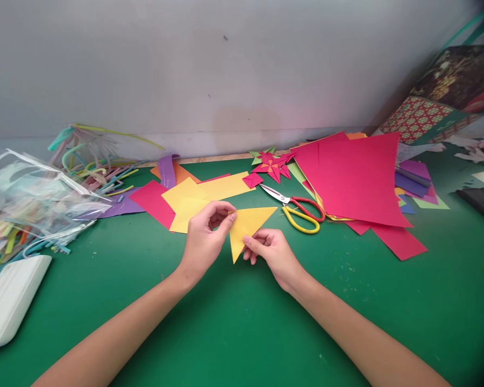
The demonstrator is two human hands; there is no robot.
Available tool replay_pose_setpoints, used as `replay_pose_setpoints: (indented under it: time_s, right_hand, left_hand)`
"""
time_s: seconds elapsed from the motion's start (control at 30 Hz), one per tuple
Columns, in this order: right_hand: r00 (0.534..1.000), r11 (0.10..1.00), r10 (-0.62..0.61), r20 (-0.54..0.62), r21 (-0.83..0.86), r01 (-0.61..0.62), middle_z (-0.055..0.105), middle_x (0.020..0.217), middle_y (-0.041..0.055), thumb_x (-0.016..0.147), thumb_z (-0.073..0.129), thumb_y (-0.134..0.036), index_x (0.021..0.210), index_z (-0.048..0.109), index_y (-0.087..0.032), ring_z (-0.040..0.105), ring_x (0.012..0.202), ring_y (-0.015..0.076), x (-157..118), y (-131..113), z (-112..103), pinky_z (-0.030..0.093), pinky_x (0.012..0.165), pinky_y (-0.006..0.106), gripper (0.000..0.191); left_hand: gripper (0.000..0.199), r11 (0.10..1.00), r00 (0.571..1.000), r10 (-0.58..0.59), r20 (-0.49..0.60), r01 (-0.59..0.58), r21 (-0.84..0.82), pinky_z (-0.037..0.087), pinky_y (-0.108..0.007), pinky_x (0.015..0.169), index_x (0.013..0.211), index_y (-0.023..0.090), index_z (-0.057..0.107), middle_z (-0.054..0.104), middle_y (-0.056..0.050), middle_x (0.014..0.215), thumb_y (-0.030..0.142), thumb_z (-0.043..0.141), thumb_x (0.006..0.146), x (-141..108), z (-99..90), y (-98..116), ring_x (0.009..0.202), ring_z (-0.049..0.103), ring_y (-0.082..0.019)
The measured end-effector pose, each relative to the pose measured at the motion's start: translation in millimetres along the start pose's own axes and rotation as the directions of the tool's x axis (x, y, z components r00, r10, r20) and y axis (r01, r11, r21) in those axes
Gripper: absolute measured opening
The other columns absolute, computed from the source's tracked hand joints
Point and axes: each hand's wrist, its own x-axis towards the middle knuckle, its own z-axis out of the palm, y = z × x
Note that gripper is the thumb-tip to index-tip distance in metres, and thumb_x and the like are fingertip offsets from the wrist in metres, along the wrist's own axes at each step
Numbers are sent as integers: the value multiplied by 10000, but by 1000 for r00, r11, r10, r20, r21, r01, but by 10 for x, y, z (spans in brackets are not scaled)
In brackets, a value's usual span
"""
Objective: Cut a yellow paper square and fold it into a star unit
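Observation:
A yellow paper triangle (pixel 250 223) is held up between both hands above the green table. My left hand (pixel 210 228) pinches its upper left corner between thumb and fingers. Along the lower right edge, my right hand (pixel 268 248) grips the same paper, thumb in front and fingers partly hidden behind. Scissors (pixel 302 211) with one red and one yellow handle lie just beyond my right hand, blades slightly apart. Yellow paper sheets (pixel 226 187) lie behind my left hand, with a small red folded square (pixel 253 180) at their right end.
Red sheets (pixel 355 177) are stacked at the right, near a folded paper star (pixel 272 165). At the left are a clear plastic bag (pixel 44 188), colourful strips (pixel 97 166) and a white object (pixel 14 301). A patterned bag (pixel 417 115) stands at the back right.

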Motion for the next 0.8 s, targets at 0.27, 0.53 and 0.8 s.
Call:
replay_pose_setpoints:
  time_s: [0.27, 0.53, 0.8]
  right_hand:
    - [1000, 992, -17, 13, 124, 15, 692, 786, 67, 898, 725, -496, 824, 747, -162, 638, 736, 190, -17, -2, 30, 493, 618, 293, 344]
    - [991, 993, -106, -81, 38, 109, 731, 865, 44, 781, 859, -391, 970, 785, -202, 615, 736, 178, 48, -36, -74, 503, 632, 290, 277]
    - [996, 991, -86, -31, 97, 89, 721, 865, 66, 935, 706, -424, 909, 793, -180, 643, 809, 194, 16, -71, -82, 517, 696, 301, 260]
  left_hand:
    - [73, 1000, 1000, 2, -5, -2, -1, 552, -283, 764, 952, 206, 690, 689, -27, 901, 267, 683, 913, 7, -13, 6, 850, 664, -173]
    - [53, 1000, 999, -24, 42, 24, -7, 539, -248, 757, 944, 200, 688, 681, -9, 887, 246, 684, 917, -10, -4, 16, 846, 659, -151]
    - [44, 1000, 1000, -14, 23, 14, 17, 537, -235, 747, 939, 199, 691, 687, -6, 885, 235, 690, 914, 15, -29, 30, 837, 657, -143]
